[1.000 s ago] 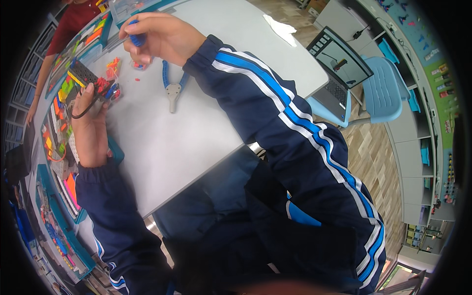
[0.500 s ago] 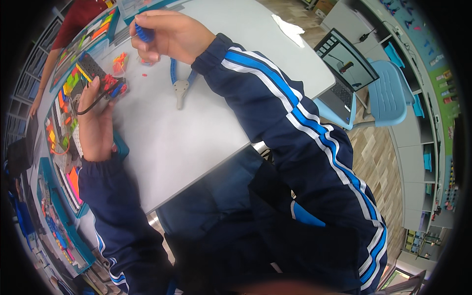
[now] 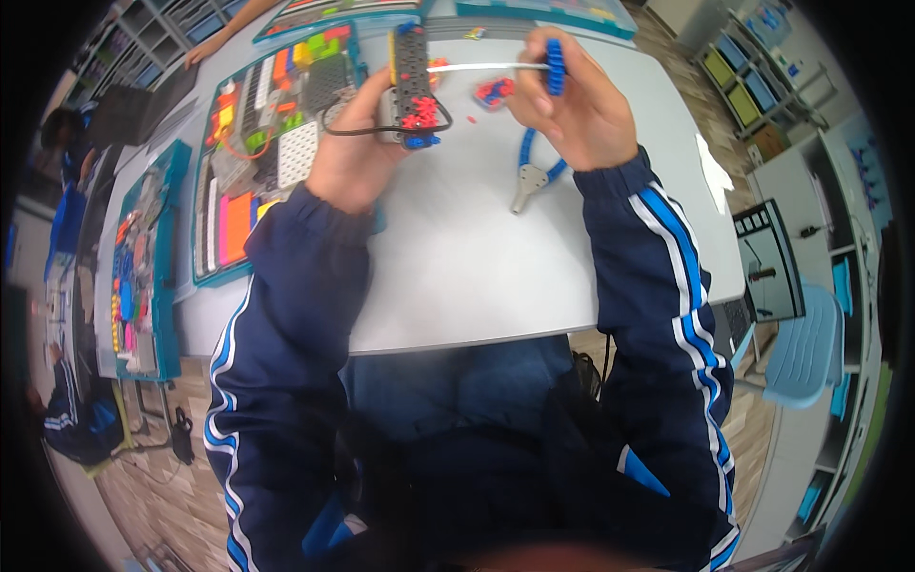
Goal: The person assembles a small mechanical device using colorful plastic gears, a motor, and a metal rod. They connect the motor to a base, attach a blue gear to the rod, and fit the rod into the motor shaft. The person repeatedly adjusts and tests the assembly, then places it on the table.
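Observation:
Above the white table, my left hand (image 3: 357, 157) grips a construction-kit model (image 3: 412, 71) of dark grey perforated beams. Small red pieces (image 3: 420, 114), blue ends and a looping black cable (image 3: 381, 130) show on it. My right hand (image 3: 586, 110) is closed on a blue gear (image 3: 555, 67), level with the model. A thin white rod (image 3: 486, 66) runs from the gear to the model's right side; whether its tip is inserted or only touching I cannot tell. Below my right hand lies a plier-like tool (image 3: 531, 177) with blue handles and a grey head.
A clear bag of red and blue pieces (image 3: 493, 92) lies between my hands. On the left stands a teal-edged parts tray (image 3: 200, 257), with another tray (image 3: 174, 315) beyond it. A white cloth or paper (image 3: 712, 172) and a laptop (image 3: 768, 267) are at the right. Another person's arm (image 3: 233, 33) reaches in at the far left.
The view has swung left, so the table sits squarer. The white rod between the blue gear and the model now shows clearly; both hands still hold their pieces.

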Demonstrator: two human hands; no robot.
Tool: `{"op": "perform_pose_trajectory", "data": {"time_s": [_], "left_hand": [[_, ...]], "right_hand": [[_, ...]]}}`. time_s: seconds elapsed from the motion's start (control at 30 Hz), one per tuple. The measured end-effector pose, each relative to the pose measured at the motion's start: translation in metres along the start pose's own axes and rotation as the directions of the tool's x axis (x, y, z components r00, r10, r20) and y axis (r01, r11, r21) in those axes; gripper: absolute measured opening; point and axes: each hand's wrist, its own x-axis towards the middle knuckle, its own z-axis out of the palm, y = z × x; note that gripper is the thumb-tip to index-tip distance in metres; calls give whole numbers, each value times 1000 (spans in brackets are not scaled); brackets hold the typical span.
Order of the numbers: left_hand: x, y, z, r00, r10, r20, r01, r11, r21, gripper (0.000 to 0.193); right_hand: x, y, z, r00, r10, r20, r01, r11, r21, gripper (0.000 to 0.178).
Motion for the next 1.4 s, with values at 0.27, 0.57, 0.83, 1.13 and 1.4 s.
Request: {"op": "perform_pose_trajectory", "data": {"time_s": [0.27,0.57,0.83,1.13,1.4], "left_hand": [[-6,-1,7,998,45,-48,-39,992,117,35],[-5,2,14,997,2,-82,5,997,77,34],[-5,2,7,999,-9,-31,12,996,92,35],[-6,5,13,996,71,46,-78,983,169,35],[-1,5,16,992,63,-114,-38,977,211,45]], "right_hand": [[-2,1,23,990,49,-133,-77,974,-213,32],[0,3,15,999,24,-48,-27,997,-70,27],[0,1,15,997,-40,-70,35,997,-73,25],[-1,-2,12,997,-22,-70,16,996,-93,28],[-1,-3,15,998,-26,-49,18,986,-169,28]]}}
